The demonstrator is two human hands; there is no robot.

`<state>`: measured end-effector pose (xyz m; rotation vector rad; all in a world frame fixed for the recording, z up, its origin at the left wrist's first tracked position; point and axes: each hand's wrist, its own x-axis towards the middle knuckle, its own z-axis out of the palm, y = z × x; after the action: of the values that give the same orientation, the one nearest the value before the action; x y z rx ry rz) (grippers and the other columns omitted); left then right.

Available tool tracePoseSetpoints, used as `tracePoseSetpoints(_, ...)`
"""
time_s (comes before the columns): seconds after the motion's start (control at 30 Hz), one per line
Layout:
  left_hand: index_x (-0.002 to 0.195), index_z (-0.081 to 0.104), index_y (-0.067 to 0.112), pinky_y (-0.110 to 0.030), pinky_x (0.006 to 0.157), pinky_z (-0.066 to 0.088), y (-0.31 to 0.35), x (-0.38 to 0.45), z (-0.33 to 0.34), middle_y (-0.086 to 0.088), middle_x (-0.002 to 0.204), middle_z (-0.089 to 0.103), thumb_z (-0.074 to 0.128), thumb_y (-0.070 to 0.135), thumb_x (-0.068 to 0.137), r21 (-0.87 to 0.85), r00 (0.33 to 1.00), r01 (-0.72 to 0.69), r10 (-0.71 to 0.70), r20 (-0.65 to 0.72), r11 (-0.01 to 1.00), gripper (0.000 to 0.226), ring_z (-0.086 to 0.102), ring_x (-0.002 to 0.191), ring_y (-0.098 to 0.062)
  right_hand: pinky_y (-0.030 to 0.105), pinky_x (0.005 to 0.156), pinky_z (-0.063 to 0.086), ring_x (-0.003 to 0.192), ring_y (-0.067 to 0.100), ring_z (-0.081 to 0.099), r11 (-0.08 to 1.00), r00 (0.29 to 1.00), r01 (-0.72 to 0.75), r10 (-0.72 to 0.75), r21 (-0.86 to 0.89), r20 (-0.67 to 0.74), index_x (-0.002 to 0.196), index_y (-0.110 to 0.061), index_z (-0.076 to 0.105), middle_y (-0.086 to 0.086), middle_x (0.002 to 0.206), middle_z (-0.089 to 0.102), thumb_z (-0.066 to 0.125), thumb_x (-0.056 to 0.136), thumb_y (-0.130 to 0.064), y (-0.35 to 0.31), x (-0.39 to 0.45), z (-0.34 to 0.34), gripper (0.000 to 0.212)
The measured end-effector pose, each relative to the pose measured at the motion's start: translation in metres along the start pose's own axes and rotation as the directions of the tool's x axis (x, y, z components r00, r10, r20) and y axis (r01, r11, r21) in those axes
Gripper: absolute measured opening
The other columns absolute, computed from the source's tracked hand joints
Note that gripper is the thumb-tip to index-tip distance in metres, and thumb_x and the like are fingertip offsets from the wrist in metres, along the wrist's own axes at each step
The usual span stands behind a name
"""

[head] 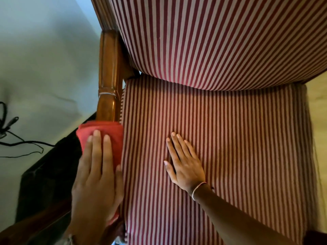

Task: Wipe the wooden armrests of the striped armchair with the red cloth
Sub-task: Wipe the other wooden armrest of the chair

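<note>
The striped armchair (221, 138) fills the view, its seat and backrest in red and pale stripes. Its left wooden armrest (108, 76) runs up the left side, glossy and brown. A folded red cloth (113, 137) lies over the near part of that armrest. My left hand (97, 175) presses flat on the cloth, fingers stretched forward and the thumb wrapped around the inner side. My right hand (184, 163) rests palm down on the seat cushion, fingers spread, holding nothing. The right armrest is out of view.
A pale wall (44, 59) stands left of the chair. Black cables (16, 140) hang against it at the left edge. A dark piece of furniture (49, 177) sits close beside the armrest at lower left. Light flooring (318, 106) shows at the right.
</note>
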<state>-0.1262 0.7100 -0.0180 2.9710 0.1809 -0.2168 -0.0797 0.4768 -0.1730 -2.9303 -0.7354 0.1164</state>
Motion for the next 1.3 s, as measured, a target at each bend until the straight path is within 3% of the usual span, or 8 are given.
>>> tracePoseSetpoints(0.23, 0.162, 0.007, 0.005, -0.048, 0.129, 0.020, 0.018, 0.178, -0.034, -0.019, 0.172, 0.005, 0.036, 0.029, 0.102, -0.036, 0.985, 0.024, -0.030, -0.170, 0.999, 0.071, 0.007, 0.160, -0.034, 0.042, 0.132, 0.012, 0.161, 0.022, 0.012, 1.000, 1.000, 0.012, -0.012, 0.021, -0.011, 0.162, -0.015, 0.023, 0.009, 0.173, 0.016, 0.030, 0.106, -0.053, 0.001, 0.000, 0.003, 0.069)
tracePoseSetpoints(0.6, 0.161, 0.016, 0.005, -0.047, 0.124, 0.024, 0.001, 0.020, -0.002, -0.016, 0.171, 0.010, 0.041, 0.034, 0.102, -0.100, 0.995, -0.003, -0.007, -0.096, 0.995, 0.070, 0.012, 0.157, -0.028, 0.051, 0.128, 0.028, 0.159, 0.028, 0.019, 0.965, 0.995, -0.097, 0.085, 0.242, 0.059, 0.158, -0.010, 0.034, 0.013, 0.170, 0.023, 0.043, 0.105, -0.042, -0.020, 0.002, -0.029, 0.064)
tracePoseSetpoints(0.73, 0.162, -0.002, 0.030, -0.038, 0.120, 0.017, -0.009, 0.013, -0.017, 0.002, 0.174, -0.006, 0.042, 0.055, 0.100, -0.520, 0.983, 0.153, -0.184, -0.009, 0.841, 0.080, 0.011, 0.153, -0.010, 0.040, 0.127, 0.028, 0.156, 0.018, 0.030, 0.595, 0.939, -0.334, 0.273, 0.731, 0.207, 0.148, -0.017, 0.050, 0.004, 0.166, 0.035, 0.053, 0.104, -0.040, -0.051, 0.026, -0.067, 0.050)
tracePoseSetpoints(0.83, 0.161, 0.019, 0.034, -0.034, 0.100, 0.050, -0.030, 0.001, -0.035, 0.001, 0.161, 0.040, 0.060, 0.057, 0.080, -0.729, 0.874, 0.427, -0.451, 0.181, 0.535, 0.093, 0.054, 0.129, -0.007, 0.035, 0.117, 0.047, 0.129, -0.001, 0.058, 0.066, 0.915, -0.367, 0.203, 0.928, 0.348, 0.143, -0.017, 0.055, -0.006, 0.139, 0.061, 0.057, 0.102, -0.037, -0.078, 0.064, -0.106, 0.046)
tracePoseSetpoints(0.9, 0.156, 0.035, 0.029, -0.027, 0.081, 0.056, -0.041, -0.004, -0.044, 0.002, 0.135, 0.065, 0.069, 0.047, 0.071, -0.768, 0.823, 0.512, -0.474, 0.312, 0.384, 0.094, 0.065, 0.105, -0.004, 0.031, 0.105, 0.056, 0.118, 0.004, 0.067, -0.136, 0.915, -0.382, 0.079, 0.914, 0.395, 0.138, -0.013, 0.057, 0.001, 0.129, 0.068, 0.060, 0.102, -0.033, -0.089, 0.089, -0.121, 0.042)
tracePoseSetpoints(1.03, 0.146, 0.051, 0.024, -0.021, 0.060, 0.061, -0.049, -0.009, -0.053, -0.003, 0.109, 0.073, 0.082, 0.019, 0.069, -0.756, 0.827, 0.527, -0.443, 0.348, 0.390, 0.083, 0.072, 0.092, -0.014, 0.013, 0.071, 0.059, 0.082, -0.005, 0.072, -0.205, 0.917, -0.390, -0.002, 0.898, 0.398, 0.129, -0.016, 0.055, -0.001, 0.107, 0.069, 0.072, 0.094, -0.013, -0.099, 0.110, -0.135, 0.039)
tracePoseSetpoints(1.17, 0.129, 0.060, 0.035, -0.011, 0.057, 0.057, -0.028, -0.007, -0.064, 0.001, 0.105, 0.074, 0.082, 0.026, 0.059, -0.777, 0.870, 0.461, -0.390, 0.301, 0.429, 0.073, 0.074, 0.088, 0.001, 0.034, 0.092, 0.063, 0.106, 0.010, 0.070, -0.334, 0.912, -0.398, -0.044, 0.855, 0.407, 0.135, -0.017, 0.056, 0.003, 0.120, 0.068, 0.067, 0.096, -0.010, -0.084, 0.101, -0.142, 0.041)
tracePoseSetpoints(1.3, 0.119, 0.058, 0.045, -0.009, 0.069, 0.057, 0.032, -0.002, -0.064, 0.009, 0.108, 0.073, 0.078, 0.027, 0.066, -0.820, 0.932, 0.346, -0.269, 0.243, 0.457, 0.060, 0.072, 0.095, 0.004, 0.036, 0.084, 0.064, 0.108, 0.008, 0.072, -0.407, 0.928, -0.354, -0.042, 0.842, 0.370, 0.128, -0.025, 0.061, -0.002, 0.119, 0.070, 0.066, 0.098, -0.012, -0.030, 0.078, -0.160, 0.033)
